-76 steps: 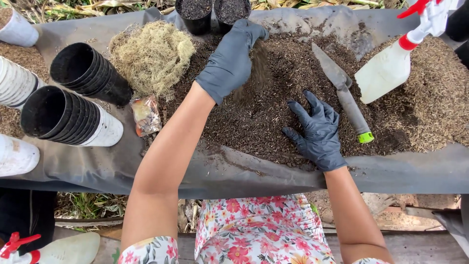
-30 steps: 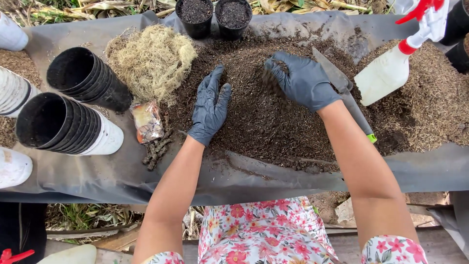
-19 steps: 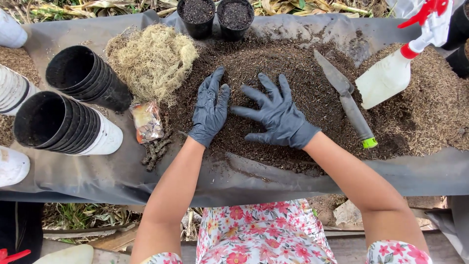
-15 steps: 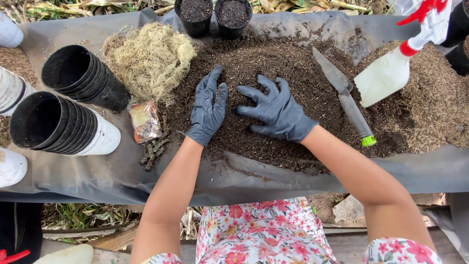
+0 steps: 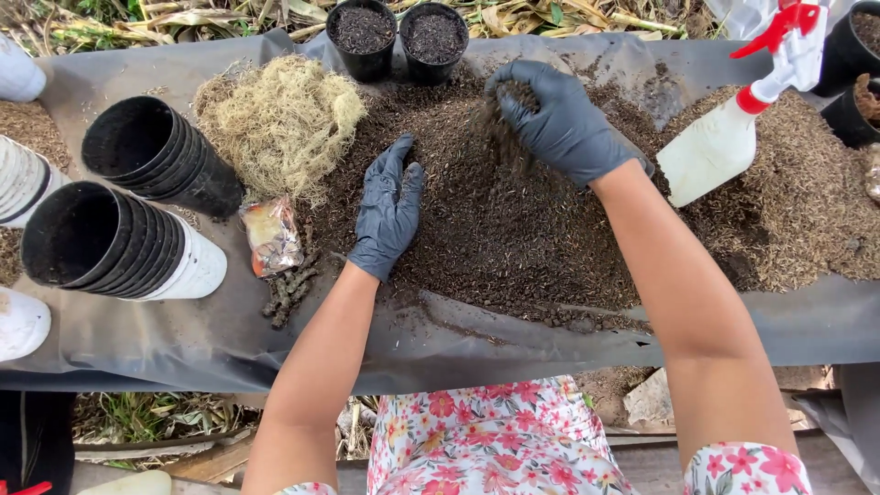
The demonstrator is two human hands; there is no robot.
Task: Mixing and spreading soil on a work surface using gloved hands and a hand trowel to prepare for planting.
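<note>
The right grip (image 5: pixel 550 119), in a dark glove, is cupped and loosely clenched around a scoop of dark potting mix, with crumbs trailing down from the fingers; the left grip (image 5: pixel 387 209) lies released and flat, palm down, on the same mix. The mix (image 5: pixel 495 229) is a broad heap at the centre of the surface, a dark sheet (image 5: pixel 183 330) draped like a trough.

From the heap outward: at three o'clock a paler, coarser spread of husk-like material (image 5: pixel 797 202) lies touching it. At ten o'clock sits a tangle of pale dry fibre (image 5: pixel 275 119). At nine o'clock lie two stacks of black-lined pots on their sides, one (image 5: pixel 156 156) above the other (image 5: pixel 110 243). At two o'clock a white spray bottle (image 5: pixel 724 137) with a red trigger rests just beside the right wrist. At twelve o'clock stand two small black pots (image 5: pixel 399 37), already filled. Near the left grip, at eight o'clock, lie a small crumpled packet (image 5: pixel 270 236) and a few dark pellets (image 5: pixel 289 289).

To blend well, the person should probably lift from the heap's far edge and let the mix fall toward the middle, keeping the flat hand as a stop so nothing slides off the near fold. Working in small scoops would keep the pale husk from being dragged in unevenly.
</note>
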